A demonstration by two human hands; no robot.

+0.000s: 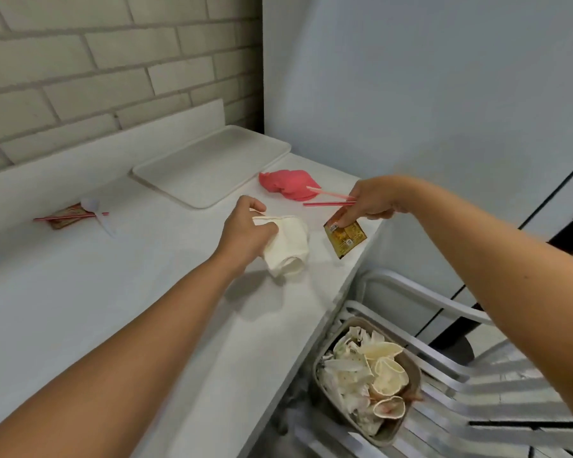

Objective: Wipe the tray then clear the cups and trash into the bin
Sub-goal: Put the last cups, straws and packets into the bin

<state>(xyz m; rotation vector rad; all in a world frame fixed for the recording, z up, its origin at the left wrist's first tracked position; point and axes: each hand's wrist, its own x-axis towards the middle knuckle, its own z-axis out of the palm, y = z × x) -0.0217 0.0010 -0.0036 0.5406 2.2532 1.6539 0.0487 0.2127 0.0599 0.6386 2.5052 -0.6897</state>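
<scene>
One flat white rectangular plastic tray [212,166]. One crumpled pink cloth [286,186]. Three thin red-striped straws: left straw [47,218], near straw [328,203], paler straw [328,193]. Two brown sauce packets: left packet [60,223], right packet [346,238]. One white plastic spoon [91,204]. One crushed white paper cup [288,246] above the counter; at least three binned cups [389,375] in one grey bin [315,365].

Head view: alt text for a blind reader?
Over a white counter, the left hand grips a crushed white paper cup and the right hand pinches a brown sauce packet. A full bin sits below right; a tray and pink cloth lie behind.
</scene>
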